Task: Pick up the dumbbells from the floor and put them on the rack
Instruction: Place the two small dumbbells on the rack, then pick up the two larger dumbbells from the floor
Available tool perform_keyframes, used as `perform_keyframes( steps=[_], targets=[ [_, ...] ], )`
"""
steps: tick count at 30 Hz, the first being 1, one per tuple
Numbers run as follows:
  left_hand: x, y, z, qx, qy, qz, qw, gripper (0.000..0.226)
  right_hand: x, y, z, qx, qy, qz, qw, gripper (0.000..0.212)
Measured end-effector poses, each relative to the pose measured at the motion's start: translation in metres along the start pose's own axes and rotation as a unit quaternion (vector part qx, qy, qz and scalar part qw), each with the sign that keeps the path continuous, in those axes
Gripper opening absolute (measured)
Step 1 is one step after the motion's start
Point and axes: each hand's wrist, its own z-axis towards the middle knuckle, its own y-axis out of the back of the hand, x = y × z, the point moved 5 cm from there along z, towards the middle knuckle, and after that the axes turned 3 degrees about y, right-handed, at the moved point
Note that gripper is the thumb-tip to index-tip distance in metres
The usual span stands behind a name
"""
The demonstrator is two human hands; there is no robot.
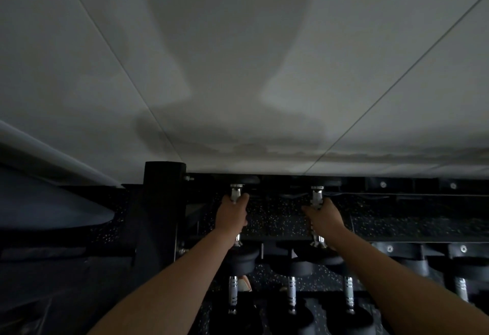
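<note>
Two black dumbbells with chrome handles lie front to back across the upper tier of a black rack. My left hand is wrapped around the handle of the left dumbbell. My right hand grips the handle of the right dumbbell. The far heads of both sit against the rack's back rail by the wall, and the near heads rest at the front rail. Both forearms reach forward from the bottom of the view.
A lower tier holds several more dumbbells with chrome handles, close under my arms. A black upright post of the rack stands left of my left hand. A white wall rises behind the rack. Speckled dark floor shows through the rack.
</note>
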Motion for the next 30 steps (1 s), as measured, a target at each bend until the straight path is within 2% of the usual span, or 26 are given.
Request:
perform_keyframes(
  steps=[3, 5, 9, 13, 15, 20, 24, 30],
  targets=[
    [-0.001, 0.001, -0.005, -0.011, -0.008, 0.045, 0.999, 0.047, -0.003, 0.004, 0.000, -0.005, -0.008, -0.020, 1.000, 0.044],
    [-0.002, 0.001, -0.010, -0.021, -0.013, 0.073, 0.997, 0.048, -0.001, 0.009, -0.003, -0.003, -0.006, -0.032, 0.999, 0.046],
    [-0.005, 0.001, -0.033, -0.055, -0.039, 0.128, 0.989, 0.046, 0.010, 0.021, -0.017, 0.012, 0.037, -0.057, 0.998, 0.038],
    [-0.006, 0.001, -0.066, -0.066, -0.084, 0.174, 0.979, 0.054, 0.019, 0.026, -0.044, 0.050, 0.093, -0.101, 0.989, 0.044],
    [-0.007, 0.004, -0.084, -0.071, -0.109, 0.175, 0.976, 0.051, 0.025, 0.028, -0.060, 0.066, 0.146, -0.128, 0.979, 0.046],
    [0.003, 0.022, -0.144, -0.113, -0.172, 0.155, 0.966, 0.027, 0.026, 0.030, -0.111, 0.065, 0.250, -0.149, 0.954, 0.052],
    [0.033, 0.052, -0.193, -0.164, -0.176, 0.109, 0.964, 0.044, 0.022, 0.019, -0.159, 0.083, 0.314, -0.162, 0.932, 0.053],
    [0.105, 0.139, -0.271, -0.268, -0.161, 0.087, 0.946, 0.045, 0.033, -0.036, -0.237, 0.148, 0.416, -0.181, 0.879, 0.046]
  ],
)
